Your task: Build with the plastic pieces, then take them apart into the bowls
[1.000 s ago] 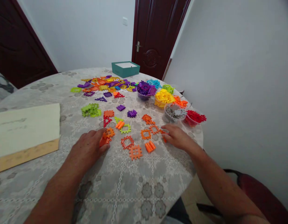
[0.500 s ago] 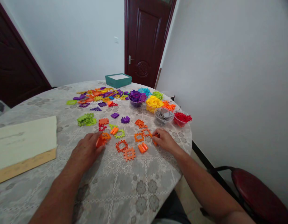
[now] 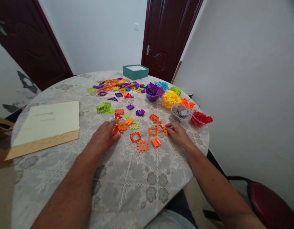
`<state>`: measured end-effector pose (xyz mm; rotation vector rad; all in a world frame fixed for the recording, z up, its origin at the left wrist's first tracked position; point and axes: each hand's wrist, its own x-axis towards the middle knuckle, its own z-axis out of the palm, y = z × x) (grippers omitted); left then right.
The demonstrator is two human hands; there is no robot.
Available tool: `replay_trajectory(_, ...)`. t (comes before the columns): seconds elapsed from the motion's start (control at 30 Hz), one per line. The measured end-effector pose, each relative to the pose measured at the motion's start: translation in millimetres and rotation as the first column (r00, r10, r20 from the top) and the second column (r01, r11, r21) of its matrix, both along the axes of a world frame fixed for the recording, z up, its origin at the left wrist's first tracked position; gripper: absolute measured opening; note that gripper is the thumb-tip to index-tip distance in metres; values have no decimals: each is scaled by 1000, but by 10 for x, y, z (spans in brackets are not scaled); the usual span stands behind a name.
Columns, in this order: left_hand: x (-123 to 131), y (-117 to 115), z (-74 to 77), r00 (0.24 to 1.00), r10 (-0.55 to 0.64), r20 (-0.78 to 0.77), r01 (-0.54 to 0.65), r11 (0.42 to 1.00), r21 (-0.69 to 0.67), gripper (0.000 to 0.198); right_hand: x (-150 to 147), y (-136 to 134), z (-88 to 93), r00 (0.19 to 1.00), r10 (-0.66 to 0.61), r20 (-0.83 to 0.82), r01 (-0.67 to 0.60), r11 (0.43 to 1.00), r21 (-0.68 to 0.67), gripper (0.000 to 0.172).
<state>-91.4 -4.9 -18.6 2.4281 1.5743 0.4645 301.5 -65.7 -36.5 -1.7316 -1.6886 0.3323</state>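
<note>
At the left, my left hand curls its fingers and thumb round flat orange building pieces; part of them is hidden by the fingers. My right hand pinches an orange notched piece flat on the table, against an orange open-frame piece. Close by lie another orange frame and a little orange pile. Between the hands are a red-orange frame, an orange window-like square, orange tube-like pieces and a lime green frame.
Clear tubs of purple, yellow, grey and red pieces line the right side. A mixed heap and a green box are farther back. Paper on a board lies left; a red stool stands lower right.
The view has swung left and down. My right hand has shifted slightly left, bringing its orange piece up against the orange frame. My left hand stays at its pieces.
</note>
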Motion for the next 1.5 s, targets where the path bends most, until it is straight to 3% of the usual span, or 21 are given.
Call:
replay_trajectory(0.13,-2,30,-27,1000,-26,-15,26,1000,6,68,0,-45,-89,998,-58,-7,59,997,53,33)
replay_trajectory(0.33,6,56,-29,998,-19,-61,18,1000,-9,69,-92,-75,-30,999,-36,27,32,990,139,28)
replay_trajectory(0.5,20,50,-18,996,-23,-89,22,1000,-10,67,-235,-197,78,987,157,36,-161,974,159,22)
replay_trajectory(0.7,30,7,12,996,-11,-90,7,999,-36,65,-505,-362,167,885,451,116,-452,892,-23,38)
replay_trajectory(0.8,30,-13,7,997,-18,-76,16,999,-28,64,-614,-408,221,853,511,107,-505,859,-82,43)
replay_trajectory(0.97,39,-53,10,998,-15,-53,14,1000,-17,62,-659,-405,265,852,524,1,-520,847,-111,30)
replay_trajectory(1.17,33,-32,5,999,-41,-22,41,999,14,62,-698,-250,395,925,361,-116,-377,909,-178,16)
replay_trajectory(1.33,-14,63,-90,996,-56,-70,58,998,29,59,-961,84,596,921,389,-35,-390,918,-64,16)
replay_trajectory(1.43,-23,106,-130,997,-73,-26,75,995,63,58,-1137,374,584,919,393,26,-394,918,44,18)
replay_trajectory(1.5,-9,104,-102,994,-68,84,60,994,92,57,-1253,542,524,925,378,45,-381,917,117,17)
